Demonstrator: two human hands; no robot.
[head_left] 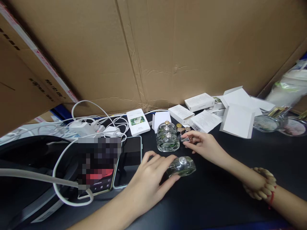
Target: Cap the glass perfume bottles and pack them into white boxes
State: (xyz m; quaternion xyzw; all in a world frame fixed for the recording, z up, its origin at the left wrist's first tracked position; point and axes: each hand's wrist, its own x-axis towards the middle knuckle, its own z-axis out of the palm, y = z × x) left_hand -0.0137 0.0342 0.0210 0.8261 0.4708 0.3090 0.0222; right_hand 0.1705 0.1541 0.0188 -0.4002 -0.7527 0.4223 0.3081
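Clear, green-tinted glass forms the nearest bottle, gripped in the left hand. Just ahead, the right hand pinches one shiny cap, at least three other caps beside its fingertips. Beyond the left hand stand two more bottles, nozzles exposed; farther, one flower-pictured white box bears illegible print.

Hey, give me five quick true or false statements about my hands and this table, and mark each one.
1. The left hand holds a glass bottle. True.
2. The beaded bracelet is on the left wrist. False: the bracelet is on the right wrist.
3. The right hand is at the small caps. True.
4. The held bottle has a cap on. False: its sprayer is bare.
5. A dark-screened phone lies left of the held bottle. True.
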